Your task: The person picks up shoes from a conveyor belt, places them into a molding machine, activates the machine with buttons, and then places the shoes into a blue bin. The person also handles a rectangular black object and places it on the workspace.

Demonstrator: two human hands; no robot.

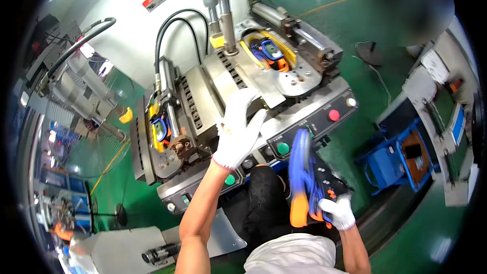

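Note:
My left hand (238, 132), in a white glove, reaches over the front of a metal press (205, 109). Its thumb and fingers are apart and nothing shows in them; whether it touches the metal I cannot tell. Lower right, my right hand (339, 213), also gloved, is closed round one end of a sports shoe (303, 175). The shoe is blue and black with orange parts, tilted on its side and blurred. A second shoe (273, 53) sits in the press's right station between yellow pads. The left station holds another blue shoe (161, 129) between yellow pads.
A front panel (312, 127) carries a red button (334, 115) and green buttons (283, 148). Steel cylinders (227, 20) and black hoses (177, 25) rise above the press. A blue cart (393, 160) stands at right, a fan (83, 137) at left. A blurred patch covers the upper right.

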